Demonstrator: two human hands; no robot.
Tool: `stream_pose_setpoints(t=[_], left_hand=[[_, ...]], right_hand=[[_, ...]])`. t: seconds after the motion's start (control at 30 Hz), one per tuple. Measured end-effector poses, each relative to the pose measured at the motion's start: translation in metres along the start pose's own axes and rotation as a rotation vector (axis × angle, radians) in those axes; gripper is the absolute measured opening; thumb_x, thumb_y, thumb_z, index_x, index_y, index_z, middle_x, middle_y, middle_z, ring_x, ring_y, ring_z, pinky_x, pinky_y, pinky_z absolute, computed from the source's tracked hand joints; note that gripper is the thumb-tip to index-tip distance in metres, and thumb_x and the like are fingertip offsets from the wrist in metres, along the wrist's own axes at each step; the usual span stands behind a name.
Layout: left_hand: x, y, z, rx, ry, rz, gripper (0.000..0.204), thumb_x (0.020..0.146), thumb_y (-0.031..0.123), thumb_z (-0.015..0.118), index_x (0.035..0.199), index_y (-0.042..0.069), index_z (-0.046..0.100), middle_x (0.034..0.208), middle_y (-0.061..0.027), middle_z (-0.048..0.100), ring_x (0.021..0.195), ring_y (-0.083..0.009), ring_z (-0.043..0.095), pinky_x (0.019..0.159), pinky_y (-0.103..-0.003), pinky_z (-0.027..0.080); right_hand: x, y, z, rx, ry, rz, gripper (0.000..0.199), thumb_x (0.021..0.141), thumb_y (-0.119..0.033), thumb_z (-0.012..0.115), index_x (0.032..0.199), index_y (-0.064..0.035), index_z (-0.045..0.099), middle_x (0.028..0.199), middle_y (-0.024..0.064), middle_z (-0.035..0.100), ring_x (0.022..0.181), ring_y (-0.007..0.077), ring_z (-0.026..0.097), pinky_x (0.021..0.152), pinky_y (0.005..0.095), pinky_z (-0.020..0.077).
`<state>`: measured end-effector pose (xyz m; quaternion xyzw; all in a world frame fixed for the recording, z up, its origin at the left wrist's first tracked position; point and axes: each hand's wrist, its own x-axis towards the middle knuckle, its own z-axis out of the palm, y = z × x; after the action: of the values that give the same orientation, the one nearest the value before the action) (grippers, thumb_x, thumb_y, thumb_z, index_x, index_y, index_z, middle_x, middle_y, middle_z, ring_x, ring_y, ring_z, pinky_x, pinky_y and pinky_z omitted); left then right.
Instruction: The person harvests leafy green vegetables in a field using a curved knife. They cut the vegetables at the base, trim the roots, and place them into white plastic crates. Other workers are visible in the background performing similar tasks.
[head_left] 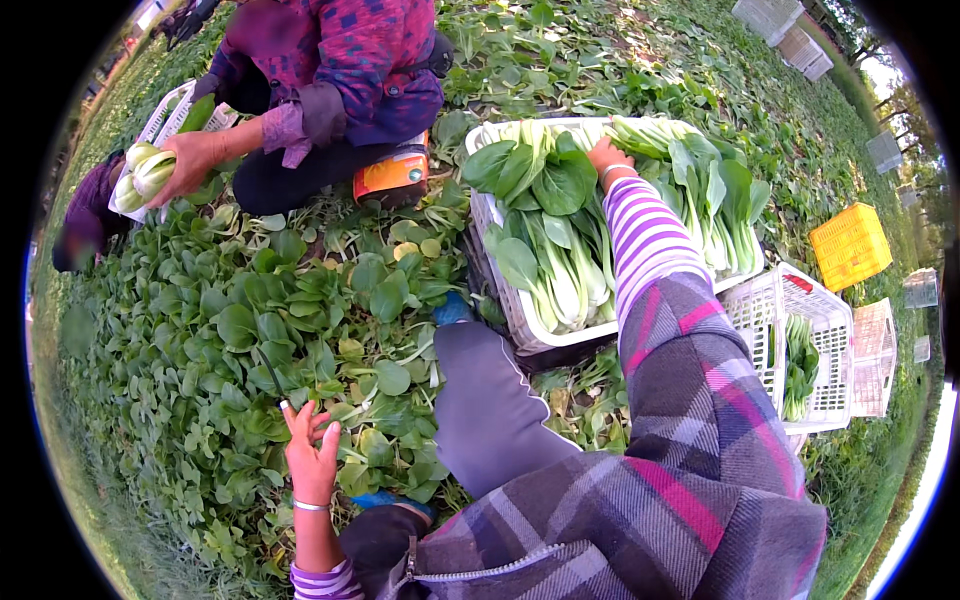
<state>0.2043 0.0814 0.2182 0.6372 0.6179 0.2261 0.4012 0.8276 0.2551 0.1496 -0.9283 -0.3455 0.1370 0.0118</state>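
Observation:
My right hand [608,156] reaches to the far side of a white plastic crate [482,212] filled with bok choy [567,285]. Its fingers curl over pale bok choy stalks at the far rim and are partly hidden among them. Lower left, my left hand [314,462] is low over the growing plants, its fingers partly bent. A thin dark blade with a pale end, seemingly a small knife [271,372], sticks out from those fingers. The leafy bunches lie side by side in the crate, some with leaves hanging over its near-left edge.
A co-worker [365,70] sits at the upper left, holding bok choy [148,172] beside another white crate [165,115]. Growing bok choy [240,325] covers the ground to my left. At right stand a white crate [835,345] with some greens, a yellow crate [850,246] and a pinkish crate [873,360].

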Motion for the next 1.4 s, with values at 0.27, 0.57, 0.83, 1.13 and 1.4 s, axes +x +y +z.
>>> stream_pose_setpoints(t=[0.27, 0.57, 0.83, 1.13, 1.4], left_hand=[[-0.024, 0.060, -0.028, -0.008, 0.032, 0.208, 0.043, 0.087, 0.015, 0.058, 0.125, -0.001, 0.046, 0.102, -0.0120, 0.061, 0.082, -0.0150, 0.059, 0.073, -0.026, 0.047], [-0.150, 0.160, -0.056, -0.228, -0.254, 0.419, 0.037, 0.089, 0.020, 0.053, 0.118, -0.003, 0.050, 0.100, -0.0149, 0.062, 0.072, -0.0148, 0.061, 0.062, -0.021, 0.042], [-0.201, 0.169, -0.033, -0.618, -0.661, 0.618, 0.039, 0.083, 0.019, 0.059, 0.113, -0.006, 0.052, 0.095, -0.0177, 0.062, 0.079, -0.0229, 0.063, 0.075, -0.033, 0.050], [-0.202, 0.187, -0.017, -0.114, -0.144, 1.078, 0.054, 0.076, 0.011, 0.065, 0.125, 0.003, 0.045, 0.106, -0.0094, 0.050, 0.097, -0.0185, 0.051, 0.087, -0.033, 0.042], [-0.151, 0.155, 0.006, -0.524, -0.463, 0.457, 0.063, 0.076, -0.001, 0.061, 0.133, 0.000, 0.034, 0.104, -0.0048, 0.047, 0.097, -0.0159, 0.053, 0.080, -0.028, 0.047]], right_hand=[[-0.119, -0.013, -0.107, 0.121, 0.597, -0.647, 0.045, 0.081, -0.038, 0.055, 0.111, -0.0047, 0.056, 0.115, 0.0146, 0.055, 0.109, 0.0301, 0.051, 0.092, 0.0425, 0.0394], [-0.486, -0.057, -0.078, 1.287, -0.879, -1.246, 0.048, 0.090, -0.033, 0.054, 0.119, 0.0045, 0.049, 0.109, 0.0151, 0.059, 0.099, 0.0203, 0.057, 0.087, 0.0334, 0.0448], [-0.561, -0.025, -0.072, 1.323, -1.054, -1.120, 0.030, 0.093, -0.027, 0.049, 0.106, -0.0008, 0.055, 0.093, 0.0047, 0.059, 0.087, 0.0132, 0.054, 0.081, 0.0300, 0.0445], [-0.598, 0.029, -0.120, 1.517, -0.564, -0.905, 0.033, 0.094, -0.030, 0.046, 0.107, -0.0008, 0.053, 0.086, 0.0021, 0.055, 0.079, 0.0109, 0.052, 0.079, 0.0273, 0.0423], [-0.573, -0.019, -0.078, 1.431, -0.670, -0.861, 0.026, 0.094, -0.027, 0.046, 0.104, -0.0033, 0.051, 0.088, 0.0025, 0.055, 0.079, 0.0087, 0.050, 0.072, 0.0237, 0.0436]])
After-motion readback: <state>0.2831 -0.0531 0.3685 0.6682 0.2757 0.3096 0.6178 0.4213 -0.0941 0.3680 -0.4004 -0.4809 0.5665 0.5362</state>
